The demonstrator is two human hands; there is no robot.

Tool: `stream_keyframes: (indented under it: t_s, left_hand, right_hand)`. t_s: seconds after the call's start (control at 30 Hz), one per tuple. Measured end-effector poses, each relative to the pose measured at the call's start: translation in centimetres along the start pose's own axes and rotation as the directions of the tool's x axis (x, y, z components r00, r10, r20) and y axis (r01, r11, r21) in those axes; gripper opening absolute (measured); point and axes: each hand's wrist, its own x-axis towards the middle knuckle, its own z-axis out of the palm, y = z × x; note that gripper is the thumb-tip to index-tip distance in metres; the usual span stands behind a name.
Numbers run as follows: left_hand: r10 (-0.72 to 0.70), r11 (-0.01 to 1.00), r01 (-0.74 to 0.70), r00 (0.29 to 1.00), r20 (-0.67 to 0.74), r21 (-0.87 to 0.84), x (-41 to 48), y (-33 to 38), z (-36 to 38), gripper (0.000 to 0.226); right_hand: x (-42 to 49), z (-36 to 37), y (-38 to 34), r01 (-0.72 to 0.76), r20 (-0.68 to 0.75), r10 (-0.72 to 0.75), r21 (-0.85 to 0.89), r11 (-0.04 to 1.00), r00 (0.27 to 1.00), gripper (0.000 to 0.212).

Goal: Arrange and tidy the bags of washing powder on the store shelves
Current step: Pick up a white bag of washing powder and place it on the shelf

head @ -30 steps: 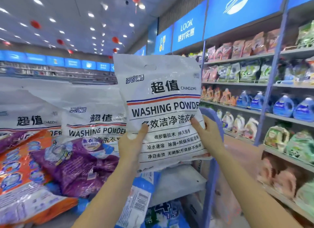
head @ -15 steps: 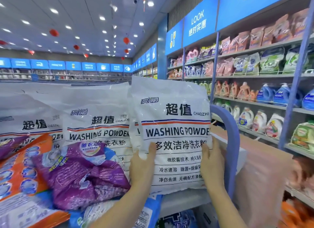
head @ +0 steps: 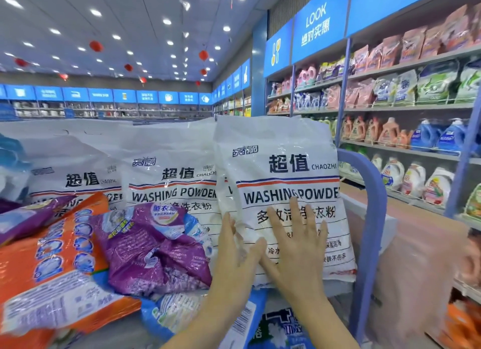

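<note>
A white washing powder bag (head: pixel 281 166) stands upright at the right end of the top shelf, against the blue rounded shelf end (head: pixel 369 205). My right hand (head: pixel 296 247) presses flat on its front with fingers spread. My left hand (head: pixel 231 255) touches the bag's lower left edge with straight fingers. Two more white washing powder bags (head: pixel 171 171) (head: pixel 75 176) stand in a row to its left. A crumpled purple bag (head: pixel 156 247) and an orange bag (head: pixel 52 265) lie in front of them.
A blue-and-white bag (head: pixel 244 322) pokes up from the shelf below my arms. Across the aisle at right, shelves (head: pixel 406 109) hold detergent pouches and bottles. A blue upright post (head: pixel 466 150) stands at the far right. Red lanterns hang from the ceiling.
The white bag went down from mid-air onto the shelf beside the other white bags. Both hands let go of its sides, and the right hand now presses flat on its front.
</note>
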Motion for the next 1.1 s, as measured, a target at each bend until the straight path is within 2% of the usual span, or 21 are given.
stream_keyframes:
  t_s: [0.07, 0.1, 0.13, 0.2, 0.23, 0.27, 0.3, 0.33, 0.37, 0.43, 0.53, 0.6, 0.77, 0.9, 1.03, 1.1]
  left_hand:
    - [0.133, 0.968, -0.161, 0.979, 0.152, 0.193, -2.5, -1.4, -0.7, 0.098]
    - [0.195, 0.872, -0.261, 0.961, 0.195, 0.415, -3.3, -2.5, -1.0, 0.101]
    - [0.27, 0.691, -0.348, 0.937, 0.22, 0.633, -3.6, -3.7, -1.5, 0.097]
    - [0.295, 0.459, -0.401, 0.91, 0.29, 0.793, -3.7, -5.3, -2.5, 0.086]
    - [0.282, 0.339, -0.397, 0.908, 0.31, 0.853, -3.8, -5.7, -2.9, 0.094]
    - [0.252, 0.232, -0.406, 0.903, 0.348, 0.884, -3.9, -6.3, -3.2, 0.117]
    - [0.167, 0.218, -0.378, 0.923, 0.347, 0.9, -3.6, -6.7, -3.5, 0.138]
    - [0.143, 0.206, -0.369, 0.927, 0.345, 0.906, -3.5, -6.3, -4.3, 0.144]
    - [0.162, 0.189, -0.389, 0.918, 0.362, 0.902, -3.4, -6.0, -5.2, 0.135]
    - [0.214, 0.087, -0.476, 0.867, 0.451, 0.875, -3.2, -6.2, -7.3, 0.109]
    - [0.258, -0.007, -0.523, 0.823, 0.507, 0.852, -2.8, -6.7, -10.5, 0.083]
    - [0.267, -0.007, -0.532, 0.815, 0.514, 0.847, -2.7, -6.5, -12.0, 0.074]
    - [0.292, -0.035, -0.553, 0.791, 0.537, 0.833, -3.3, -6.5, -12.0, 0.074]
    - [0.389, -0.08, -0.557, 0.746, 0.541, 0.826, -3.5, -7.2, -12.2, 0.059]
    - [0.399, -0.073, -0.548, 0.749, 0.528, 0.833, -3.2, -6.7, -13.0, 0.066]
    - [0.424, -0.072, -0.57, 0.725, 0.543, 0.818, -3.2, -7.0, -13.4, 0.068]
  right_hand:
    - [-0.1, 0.0, 0.4, -0.013, 0.012, 0.013, -0.032, 0.999, 1.0, 0.07]
    - [-0.1, 0.0, 0.4, -0.015, 0.016, 0.016, -0.036, 0.999, 1.0, 0.07]
    - [-0.2, 0.0, 0.4, -0.016, 0.02, 0.017, -0.03, 0.999, 1.0, 0.07]
    - [-0.2, 0.0, 0.3, -0.019, 0.023, 0.019, -0.013, 1.0, 1.0, 0.069]
    - [-0.1, -0.1, 0.3, -0.019, 0.021, 0.019, -0.009, 1.0, 1.0, 0.069]
    - [-0.1, -0.1, 0.3, -0.019, 0.02, 0.019, -0.007, 1.0, 1.0, 0.069]
    - [-0.1, -0.2, 0.5, -0.018, 0.021, 0.018, -0.008, 1.0, 1.0, 0.069]
    - [0.0, -0.2, 0.6, -0.019, 0.026, 0.019, -0.009, 1.0, 0.999, 0.069]
    - [-0.1, -0.3, 0.9, -0.019, 0.034, 0.019, -0.011, 1.0, 0.999, 0.069]
    - [-0.4, -0.5, 1.6, -0.017, 0.052, 0.018, -0.016, 1.0, 0.998, 0.069]
    - [-1.6, -0.5, 2.6, -0.016, 0.056, 0.018, -0.036, 0.999, 0.998, 0.068]
    - [-2.3, -0.3, 2.6, -0.036, 0.041, 0.037, -0.031, 0.999, 0.998, 0.067]
    - [-1.7, 0.7, 0.9, -0.1, 0.033, 0.102, -0.053, 0.994, 0.994, 0.068]
    - [-1.5, 1.0, 0.3, -0.138, 0.021, 0.14, -0.069, 0.988, 0.99, 0.066]
    - [-1.5, 1.0, 0.1, -0.124, 0.035, 0.128, -0.089, 0.988, 0.991, 0.066]
    - [-1.5, 0.4, 0.5, -0.072, 0.011, 0.074, -0.123, 0.99, 0.997, 0.069]
